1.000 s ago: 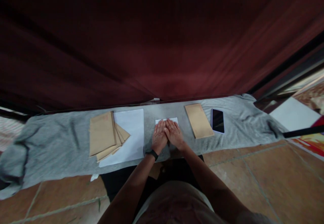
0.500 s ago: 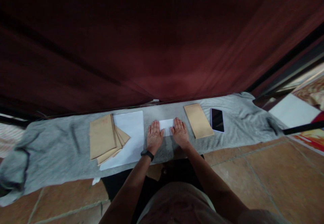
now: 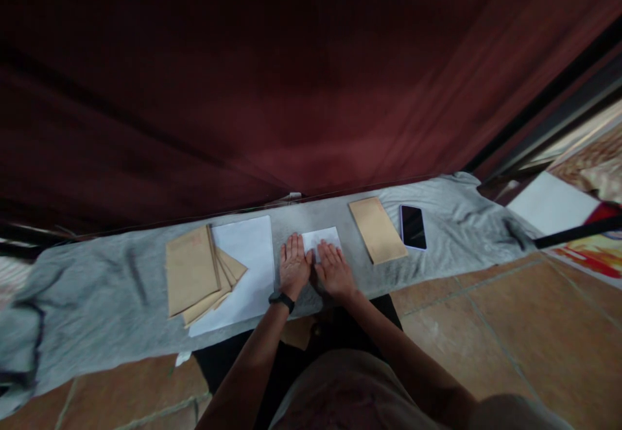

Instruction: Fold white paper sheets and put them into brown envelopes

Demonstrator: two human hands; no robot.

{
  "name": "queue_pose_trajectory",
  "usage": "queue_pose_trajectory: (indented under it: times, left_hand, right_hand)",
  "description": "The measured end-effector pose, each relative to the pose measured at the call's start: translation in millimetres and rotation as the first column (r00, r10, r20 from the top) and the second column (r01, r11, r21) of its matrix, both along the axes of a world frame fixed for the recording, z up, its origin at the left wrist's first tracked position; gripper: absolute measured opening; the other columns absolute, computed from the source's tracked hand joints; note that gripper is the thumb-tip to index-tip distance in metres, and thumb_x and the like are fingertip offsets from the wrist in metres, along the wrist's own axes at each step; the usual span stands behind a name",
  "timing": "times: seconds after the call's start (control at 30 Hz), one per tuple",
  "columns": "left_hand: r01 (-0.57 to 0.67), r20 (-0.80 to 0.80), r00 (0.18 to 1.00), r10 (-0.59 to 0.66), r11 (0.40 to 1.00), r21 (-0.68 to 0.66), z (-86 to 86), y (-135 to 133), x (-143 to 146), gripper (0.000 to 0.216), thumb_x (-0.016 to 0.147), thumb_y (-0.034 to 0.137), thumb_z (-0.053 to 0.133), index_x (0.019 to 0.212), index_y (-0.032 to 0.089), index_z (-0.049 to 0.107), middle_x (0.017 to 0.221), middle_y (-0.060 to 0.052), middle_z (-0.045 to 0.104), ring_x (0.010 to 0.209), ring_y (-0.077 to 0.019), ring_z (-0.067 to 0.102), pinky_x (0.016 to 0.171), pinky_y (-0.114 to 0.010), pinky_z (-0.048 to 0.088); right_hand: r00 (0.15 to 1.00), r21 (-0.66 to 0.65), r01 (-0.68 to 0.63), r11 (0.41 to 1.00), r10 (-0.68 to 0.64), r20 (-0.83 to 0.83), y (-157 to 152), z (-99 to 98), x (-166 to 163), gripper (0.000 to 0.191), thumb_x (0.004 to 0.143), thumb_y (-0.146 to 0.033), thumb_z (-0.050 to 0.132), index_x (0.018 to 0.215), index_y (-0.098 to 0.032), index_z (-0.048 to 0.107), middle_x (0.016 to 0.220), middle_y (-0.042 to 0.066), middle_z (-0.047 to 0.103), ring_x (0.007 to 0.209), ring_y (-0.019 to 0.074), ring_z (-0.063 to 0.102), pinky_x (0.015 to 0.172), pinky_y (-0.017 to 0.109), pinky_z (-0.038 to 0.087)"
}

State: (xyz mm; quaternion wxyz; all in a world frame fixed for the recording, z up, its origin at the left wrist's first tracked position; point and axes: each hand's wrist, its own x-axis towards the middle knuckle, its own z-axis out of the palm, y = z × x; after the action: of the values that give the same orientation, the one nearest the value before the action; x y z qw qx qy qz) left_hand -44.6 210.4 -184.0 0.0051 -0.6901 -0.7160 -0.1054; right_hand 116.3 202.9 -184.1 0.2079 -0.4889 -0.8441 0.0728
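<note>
A small folded piece of white paper (image 3: 319,234) lies flat on the grey cloth in front of me. My left hand (image 3: 294,265) rests flat at its left edge, fingers stretched out and pointing away from me. Across the paper's lower part lies my right hand (image 3: 334,269), palm down with its fingers extended, hiding some of the sheet. Left of my hands is a stack of white paper (image 3: 255,255), with several brown envelopes (image 3: 192,268) fanned over its left side. One brown envelope (image 3: 378,229) lies to the right.
A phone (image 3: 413,227) with a dark screen lies beyond the single envelope. The grey cloth (image 3: 111,287) covers a long narrow surface against a dark red panel (image 3: 311,93). Brown floor tiles (image 3: 486,313) show below it. A white board (image 3: 554,203) stands at the far right.
My right hand has slid left and nearer to me, from the paper's right edge onto its lower part. My left hand stays at the left edge. The view has shifted slightly.
</note>
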Motion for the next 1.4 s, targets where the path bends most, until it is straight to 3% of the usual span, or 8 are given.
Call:
queue_pose_trajectory:
  times: [0.07, 0.17, 0.33, 0.83, 0.9, 1.07, 1.2, 1.4]
  left_hand:
    - [0.013, 0.003, 1.0, -0.013, 1.0, -0.006, -0.1, 0.0, -1.0, 0.06, 0.102, 0.034, 0.03, 0.154, 0.004, 0.031, 0.16, -0.018, 0.034, 0.152, -0.0283, 0.024, 0.122, -0.051, 0.023]
    - [0.008, -0.002, 1.0, -0.008, 1.0, -0.008, -0.1, 0.2, -1.0, 0.06, 0.102, 0.034, 0.03, 0.154, 0.004, 0.03, 0.16, -0.018, 0.034, 0.152, -0.0283, 0.024, 0.122, -0.051, 0.023]
    - [0.0, -0.018, 1.0, 0.0, 1.0, 0.013, -1.6, 0.0, 0.6, 0.06, 0.102, 0.035, 0.03, 0.153, 0.004, 0.032, 0.16, -0.019, 0.034, 0.151, -0.0284, 0.026, 0.122, -0.051, 0.022]
    - [-0.012, 0.023, 1.0, 0.011, 0.999, 0.031, 1.8, -2.6, 1.5, 0.058, 0.103, 0.033, 0.028, 0.152, 0.003, 0.033, 0.158, -0.019, 0.036, 0.15, -0.0283, 0.028, 0.123, -0.051, 0.024]
    - [0.037, 0.045, 0.998, -0.038, 0.999, 0.036, 3.0, -2.9, 10.3, 0.057, 0.103, 0.031, 0.028, 0.153, 0.004, 0.033, 0.159, -0.018, 0.035, 0.151, -0.0273, 0.026, 0.123, -0.051, 0.025]
    - [0.334, 0.096, 0.939, -0.33, 0.942, -0.031, 3.3, 3.4, 52.1, 0.054, 0.104, 0.034, 0.028, 0.152, 0.012, 0.037, 0.159, -0.011, 0.038, 0.151, -0.0219, 0.027, 0.124, -0.044, 0.028]
    - [0.358, 0.099, 0.931, -0.351, 0.932, -0.061, 2.1, 14.6, 70.6, 0.055, 0.105, 0.036, 0.026, 0.152, 0.011, 0.037, 0.16, -0.011, 0.036, 0.151, -0.0221, 0.026, 0.123, -0.045, 0.027]
    - [0.329, 0.052, 0.944, -0.327, 0.944, -0.034, 3.6, 23.3, 50.4, 0.056, 0.104, 0.036, 0.028, 0.154, 0.01, 0.032, 0.162, -0.013, 0.033, 0.152, -0.0225, 0.024, 0.124, -0.045, 0.025]
  right_hand:
    - [0.999, 0.001, -0.051, 0.999, 0.051, 0.007, -13.3, 0.0, -10.6, 0.054, 0.104, -0.037, 0.037, 0.153, -0.013, 0.038, 0.155, 0.011, 0.044, 0.145, 0.0238, 0.039, 0.121, 0.043, 0.028]
    - [1.0, 0.02, -0.013, 1.0, 0.013, 0.006, -22.1, -2.2, -13.0, 0.055, 0.104, -0.038, 0.039, 0.152, -0.011, 0.04, 0.153, 0.013, 0.046, 0.144, 0.0241, 0.04, 0.121, 0.043, 0.029]
    - [0.999, 0.055, 0.047, 0.997, -0.048, 0.015, -19.6, -7.4, 6.9, 0.059, 0.103, -0.04, 0.04, 0.151, -0.004, 0.039, 0.154, 0.018, 0.043, 0.145, 0.0268, 0.037, 0.119, 0.045, 0.031]
    - [0.985, 0.065, 0.149, 0.987, -0.154, 0.081, -19.1, -5.9, 37.0, 0.061, 0.103, -0.039, 0.04, 0.155, -0.007, 0.032, 0.154, 0.018, 0.044, 0.142, 0.029, 0.042, 0.12, 0.045, 0.029]
    - [0.985, 0.061, 0.151, 0.987, -0.156, 0.08, -19.4, -5.4, 36.2, 0.061, 0.103, -0.039, 0.04, 0.155, -0.007, 0.033, 0.154, 0.018, 0.043, 0.142, 0.0289, 0.042, 0.12, 0.045, 0.028]
    - [0.987, 0.062, 0.107, 0.992, -0.114, 0.11, -21.5, -6.0, 36.5, 0.058, 0.102, -0.031, 0.039, 0.153, -0.004, 0.035, 0.156, 0.019, 0.039, 0.146, 0.0293, 0.034, 0.121, 0.048, 0.026]
    - [0.989, 0.06, 0.081, 0.995, -0.087, 0.119, -21.9, -6.7, 38.1, 0.06, 0.101, -0.03, 0.04, 0.154, -0.003, 0.033, 0.156, 0.02, 0.039, 0.147, 0.0293, 0.032, 0.12, 0.049, 0.027]
    - [0.99, 0.039, 0.122, 0.992, -0.125, 0.067, -20.0, -3.9, 37.5, 0.059, 0.103, -0.037, 0.039, 0.153, -0.006, 0.036, 0.155, 0.018, 0.043, 0.146, 0.0278, 0.035, 0.12, 0.047, 0.027]
